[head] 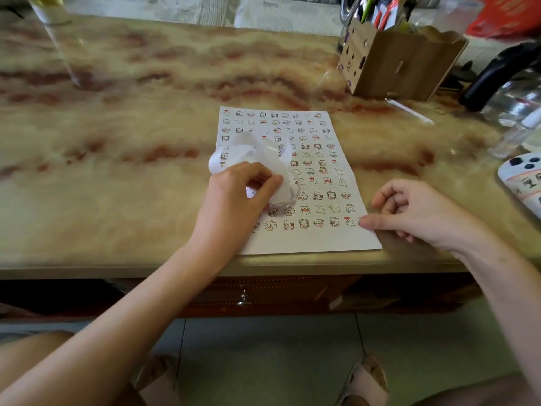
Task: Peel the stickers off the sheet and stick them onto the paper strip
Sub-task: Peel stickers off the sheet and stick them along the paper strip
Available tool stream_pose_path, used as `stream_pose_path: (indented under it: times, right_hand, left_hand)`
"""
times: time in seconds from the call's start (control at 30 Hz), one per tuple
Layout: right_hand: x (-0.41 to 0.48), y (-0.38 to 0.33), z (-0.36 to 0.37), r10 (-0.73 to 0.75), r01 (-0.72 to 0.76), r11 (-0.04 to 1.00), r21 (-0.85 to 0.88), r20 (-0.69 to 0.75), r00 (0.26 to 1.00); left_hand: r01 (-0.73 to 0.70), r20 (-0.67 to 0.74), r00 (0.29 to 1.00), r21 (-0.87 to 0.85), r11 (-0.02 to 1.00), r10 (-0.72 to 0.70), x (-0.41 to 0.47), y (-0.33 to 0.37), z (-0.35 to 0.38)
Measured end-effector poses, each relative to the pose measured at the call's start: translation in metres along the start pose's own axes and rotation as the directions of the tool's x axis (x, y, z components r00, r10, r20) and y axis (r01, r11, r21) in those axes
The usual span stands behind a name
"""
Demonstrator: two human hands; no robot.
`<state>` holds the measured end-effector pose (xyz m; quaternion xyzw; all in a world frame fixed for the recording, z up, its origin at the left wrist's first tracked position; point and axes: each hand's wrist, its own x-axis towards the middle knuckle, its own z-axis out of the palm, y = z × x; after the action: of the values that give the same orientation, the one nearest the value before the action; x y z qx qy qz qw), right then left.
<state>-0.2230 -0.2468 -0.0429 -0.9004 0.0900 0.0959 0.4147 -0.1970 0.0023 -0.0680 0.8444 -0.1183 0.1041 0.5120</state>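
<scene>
Left hand [234, 197] round paper strip [244, 148], right hand [415, 213] on sheet [323, 133]

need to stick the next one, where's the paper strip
In the head view the paper strip curls over the left half of the sticker sheet, held by the left hand.

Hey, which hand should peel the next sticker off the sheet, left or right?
Probably the right hand: it holds nothing and its thumb rests on the sticker sheet beside the bottom-row stickers. The left hand is busy gripping the curled paper strip.
</scene>
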Motion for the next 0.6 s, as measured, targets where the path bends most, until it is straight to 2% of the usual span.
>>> stream_pose_path:
  times: [0.17, 0.27, 0.37, 0.43, 0.5, 0.6]
  right_hand:
    - [0.003, 0.002, -0.002, 0.002, -0.002, 1.000, 0.013, 0.018, 1.000]
    - [0.005, 0.002, 0.000, -0.025, 0.027, 0.998, 0.057, -0.031, 0.999]
    - [0.006, -0.008, 0.009, -0.151, 0.184, 0.966, 0.180, -0.183, 0.971]
    - [0.004, -0.022, 0.021, -0.280, 0.344, 0.912, 0.221, -0.276, 0.919]
    - [0.001, -0.038, 0.035, -0.402, 0.474, 0.853, 0.216, -0.307, 0.863]
    - [0.000, -0.056, 0.054, -0.511, 0.572, 0.803, 0.168, -0.301, 0.805]
  left_hand:
    - [-0.005, -0.004, 1.000, 0.004, 1.000, 0.005, 0.000, -0.001, 0.000]
    - [-0.030, -0.012, 0.999, -0.004, 1.000, 0.030, 0.000, -0.001, -0.001]
    - [-0.012, -0.031, 0.999, -0.087, 0.996, 0.009, 0.000, 0.004, -0.003]
    - [0.023, -0.040, 0.999, -0.154, 0.988, -0.030, 0.003, 0.007, -0.006]
    - [0.067, -0.046, 0.996, -0.209, 0.976, -0.079, 0.006, 0.008, -0.010]
    - [0.108, -0.047, 0.991, -0.271, 0.957, -0.125, 0.009, 0.007, -0.014]
